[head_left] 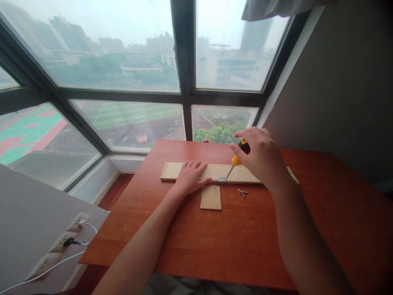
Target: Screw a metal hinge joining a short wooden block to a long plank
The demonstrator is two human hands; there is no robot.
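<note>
A long pale wooden board (pixel 239 173) lies across the table. My left hand (pixel 192 174) rests flat on its left part, fingers spread. In my right hand (pixel 260 149) is a screwdriver (pixel 236 160) with a yellow and black handle, held at a slant. Its tip meets a small metal hinge (pixel 222 179) at the board's near edge; whether it sits in a screw is too small to tell. Just in front of the hinge lies a small square wooden piece (pixel 211 198). Several loose screws (pixel 242 192) lie to the right of that piece.
The reddish-brown table (pixel 184 241) stands by large windows (pixel 123 49). At the lower left, wall sockets (pixel 66 241) hold plugs with cables beside the table edge. A pale piece (pixel 293 175) shows beyond my right forearm. A grey wall (pixel 331 90) rises at the right.
</note>
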